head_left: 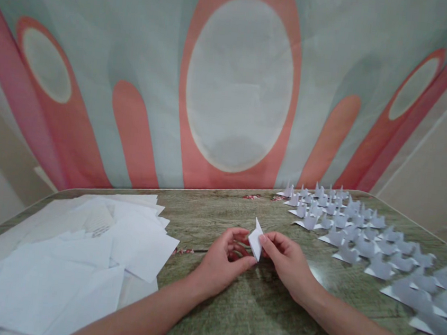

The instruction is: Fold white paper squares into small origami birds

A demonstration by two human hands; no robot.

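Observation:
A small folded piece of white paper (255,240), narrow and pointed at top and bottom, is held upright between my two hands just above the table. My left hand (228,253) pinches its lower tip with the thumb, the other fingers curled behind. On the other side, my right hand (284,256) grips its right edge between thumb and fingers. The fingertips behind the paper are partly hidden.
Loose white paper sheets (56,278) lie in a spread heap on the left of the wood-patterned table (203,208). Rows of folded white paper birds (367,246) stand along the right side. A patterned cloth (157,75) hangs behind the table's far edge.

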